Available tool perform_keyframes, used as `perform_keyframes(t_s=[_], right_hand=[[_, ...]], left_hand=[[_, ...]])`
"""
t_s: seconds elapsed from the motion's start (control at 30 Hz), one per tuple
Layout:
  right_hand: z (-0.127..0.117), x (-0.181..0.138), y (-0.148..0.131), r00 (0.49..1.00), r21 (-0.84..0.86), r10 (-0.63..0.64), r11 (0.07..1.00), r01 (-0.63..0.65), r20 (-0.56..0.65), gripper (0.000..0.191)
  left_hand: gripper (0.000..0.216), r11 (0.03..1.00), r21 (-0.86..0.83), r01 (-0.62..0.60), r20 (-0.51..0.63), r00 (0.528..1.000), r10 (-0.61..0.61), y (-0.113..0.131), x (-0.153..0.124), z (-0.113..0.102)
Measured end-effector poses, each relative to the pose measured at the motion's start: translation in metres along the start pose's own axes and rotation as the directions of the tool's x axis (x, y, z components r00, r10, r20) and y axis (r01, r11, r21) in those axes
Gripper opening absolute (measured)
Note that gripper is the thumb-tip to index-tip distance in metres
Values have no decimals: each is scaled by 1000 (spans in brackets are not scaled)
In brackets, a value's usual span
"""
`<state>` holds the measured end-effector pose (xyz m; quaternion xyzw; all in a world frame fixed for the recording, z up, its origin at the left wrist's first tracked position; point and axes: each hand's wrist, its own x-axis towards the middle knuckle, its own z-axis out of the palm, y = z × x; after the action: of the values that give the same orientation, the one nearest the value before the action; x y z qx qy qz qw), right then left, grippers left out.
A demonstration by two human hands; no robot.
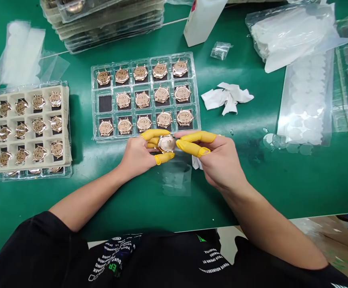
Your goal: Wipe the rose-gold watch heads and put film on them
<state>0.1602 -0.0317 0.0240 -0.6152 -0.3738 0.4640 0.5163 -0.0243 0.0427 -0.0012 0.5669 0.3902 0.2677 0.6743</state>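
Though in left grip (138,156), watchcase (167,143) part-hidden.

Both arms reach forward and converge in front of the body. Left forearm (88,196): bare below a black sleeve (39,240), angled inward; the left wrist (120,174) appears nearly straight. Left hand (138,154): back partly toward me, fingers curled, closed in a pinch with the left thumb (164,157) opposed below them. Right forearm (270,218): bare, slanting inward from the other side. Right hand (222,158): turned toward the left, right thumb (190,147) and forefinger (204,137) extended, tips close together; whether they touch, I cannot determine. Yellow covers (155,133) noted on several digits of each hand. Fingertips of both hands stand near each other.
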Motion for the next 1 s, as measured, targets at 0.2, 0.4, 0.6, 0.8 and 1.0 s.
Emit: perform_keyframes(t_s=[0.2,0.4,0.6,0.8,1.0], right_hand=[[2,0,2,997,-19,77,997,-77,-4,23],[1,3,-3,986,-14,166,986,-166,-14,26],[0,3,-3,985,-69,171,983,-171,-17,26],[-1,4,-1,988,-103,156,982,-157,-16,24],[-1,4,-1,988,-129,153,980,-153,-16,20]], left_hand=[[56,999,10,-33,29,999,32,1,-1,-1],[58,999,-2,-39,51,998,39,-1,0,-1],[58,999,18,-33,74,997,32,-1,0,-2],[58,998,36,-51,79,996,48,-2,1,-2],[58,998,39,-54,85,995,51,-3,1,-3]])
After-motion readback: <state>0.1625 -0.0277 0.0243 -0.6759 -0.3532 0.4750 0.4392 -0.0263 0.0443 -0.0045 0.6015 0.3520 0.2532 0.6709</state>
